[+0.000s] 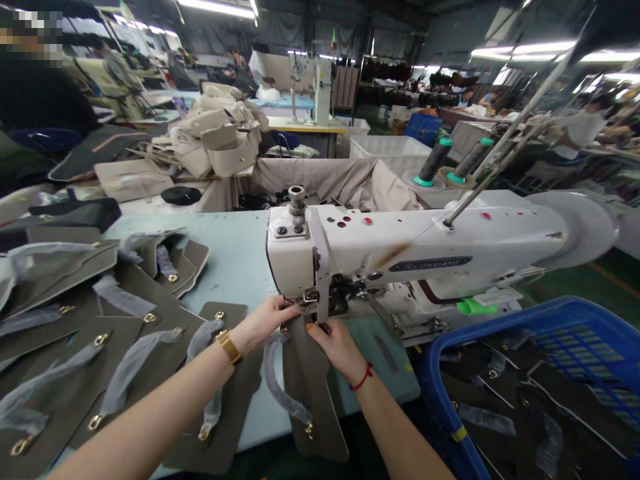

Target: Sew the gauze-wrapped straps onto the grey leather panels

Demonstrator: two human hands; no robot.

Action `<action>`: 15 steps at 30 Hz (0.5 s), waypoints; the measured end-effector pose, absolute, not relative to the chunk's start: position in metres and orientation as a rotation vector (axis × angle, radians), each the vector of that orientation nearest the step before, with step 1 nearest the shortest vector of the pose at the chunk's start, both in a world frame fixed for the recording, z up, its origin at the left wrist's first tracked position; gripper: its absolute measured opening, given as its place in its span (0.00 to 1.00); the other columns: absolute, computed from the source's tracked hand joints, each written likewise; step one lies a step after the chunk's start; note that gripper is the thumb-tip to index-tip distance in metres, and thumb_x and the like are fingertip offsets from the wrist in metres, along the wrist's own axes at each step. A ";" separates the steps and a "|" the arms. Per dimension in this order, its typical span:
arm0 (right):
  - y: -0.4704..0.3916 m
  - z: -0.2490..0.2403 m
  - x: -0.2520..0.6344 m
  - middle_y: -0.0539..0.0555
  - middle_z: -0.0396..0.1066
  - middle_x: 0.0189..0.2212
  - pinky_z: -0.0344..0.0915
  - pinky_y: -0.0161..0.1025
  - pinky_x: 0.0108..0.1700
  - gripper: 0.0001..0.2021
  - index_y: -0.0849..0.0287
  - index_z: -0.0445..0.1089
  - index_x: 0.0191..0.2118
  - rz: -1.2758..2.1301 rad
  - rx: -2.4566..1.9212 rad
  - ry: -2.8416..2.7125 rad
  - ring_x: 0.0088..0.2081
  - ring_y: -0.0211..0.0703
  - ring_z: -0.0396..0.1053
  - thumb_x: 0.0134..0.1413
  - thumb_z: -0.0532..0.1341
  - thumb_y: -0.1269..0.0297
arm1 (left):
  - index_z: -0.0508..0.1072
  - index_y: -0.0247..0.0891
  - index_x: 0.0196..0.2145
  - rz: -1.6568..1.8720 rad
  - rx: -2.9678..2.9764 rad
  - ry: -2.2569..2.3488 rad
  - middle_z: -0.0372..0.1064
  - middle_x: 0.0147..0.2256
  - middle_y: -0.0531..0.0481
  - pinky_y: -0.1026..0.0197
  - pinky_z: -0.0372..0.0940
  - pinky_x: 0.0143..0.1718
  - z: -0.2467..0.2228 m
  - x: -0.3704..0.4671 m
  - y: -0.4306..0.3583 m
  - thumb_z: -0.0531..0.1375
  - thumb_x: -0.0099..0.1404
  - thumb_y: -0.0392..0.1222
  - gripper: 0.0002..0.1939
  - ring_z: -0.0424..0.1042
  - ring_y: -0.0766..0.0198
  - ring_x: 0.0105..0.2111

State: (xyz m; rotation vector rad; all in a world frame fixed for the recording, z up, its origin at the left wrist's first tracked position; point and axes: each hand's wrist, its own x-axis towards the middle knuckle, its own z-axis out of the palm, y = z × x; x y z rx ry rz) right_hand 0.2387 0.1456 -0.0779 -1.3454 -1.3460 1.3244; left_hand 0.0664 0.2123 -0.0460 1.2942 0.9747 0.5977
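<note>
A white sewing machine (380, 240) stands in front of me, its needle area partly hidden by a bar and my fingers. Under its head lies the far end of a grey-brown bag panel (310, 387), which hangs toward me over the table edge. A plastic-wrapped handle (280, 383) with gold-coloured clasps is attached along the panel's left side. My left hand (273, 317), with a gold watch at the wrist, pinches the panel's far left edge beside the needle area. On the right edge, my right hand (337, 343) grips the panel between thumb and curled fingers.
More panels with wrapped handles (125, 360) overlap on the left of the pale blue table (235, 247). At right, a blue basket (435, 373) holds similar panels. Two dark thread cones (434, 162) stand behind the machine. Beige bag pieces (220, 133) are heaped at back left.
</note>
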 end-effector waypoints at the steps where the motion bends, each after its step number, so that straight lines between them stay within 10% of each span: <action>1: 0.146 -0.078 0.239 0.45 0.53 0.19 0.46 0.31 0.25 0.16 0.61 0.61 0.21 1.337 -1.344 -1.335 0.23 0.32 0.50 0.54 0.59 0.57 | 0.78 0.36 0.37 0.599 1.296 0.982 0.78 0.33 0.49 0.59 0.67 0.40 -0.046 0.067 0.212 0.63 0.55 0.47 0.14 0.74 0.57 0.36; 15: 0.135 -0.071 0.242 0.47 0.58 0.21 0.52 0.30 0.26 0.16 0.62 0.64 0.25 1.474 -1.294 -1.289 0.24 0.33 0.54 0.52 0.60 0.53 | 0.78 0.35 0.29 0.630 1.322 1.010 0.76 0.27 0.49 0.59 0.66 0.36 -0.055 0.062 0.213 0.65 0.51 0.52 0.16 0.73 0.57 0.30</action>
